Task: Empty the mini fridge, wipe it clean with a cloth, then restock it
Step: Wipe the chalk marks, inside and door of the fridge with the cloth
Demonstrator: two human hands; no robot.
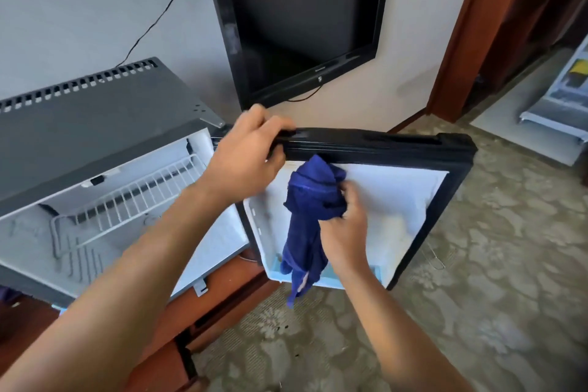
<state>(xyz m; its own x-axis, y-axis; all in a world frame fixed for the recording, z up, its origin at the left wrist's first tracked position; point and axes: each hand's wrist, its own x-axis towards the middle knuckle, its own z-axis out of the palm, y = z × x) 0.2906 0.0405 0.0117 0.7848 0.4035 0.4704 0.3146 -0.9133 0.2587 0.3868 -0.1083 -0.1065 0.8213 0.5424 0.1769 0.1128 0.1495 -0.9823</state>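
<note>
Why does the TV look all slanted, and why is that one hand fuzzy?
Head view: the wide-angle lens and tilted head slant the TV and bend the walls; the left hand on the fridge door looks smeared, probably from motion; the blue cloth in the right hand looks sharper.

The cloth [313, 200] is deep blue against the white inner liner of the black-framed fridge door [397, 191]. The mini fridge [95, 124] has a dark grey top, a white interior and a white wire shelf [143, 194]. The carpet [477, 264] bears a muted beige-and-olive floral pattern, the television [302, 16] is glossy black, and the wall [79, 9] is pale grey.
</note>
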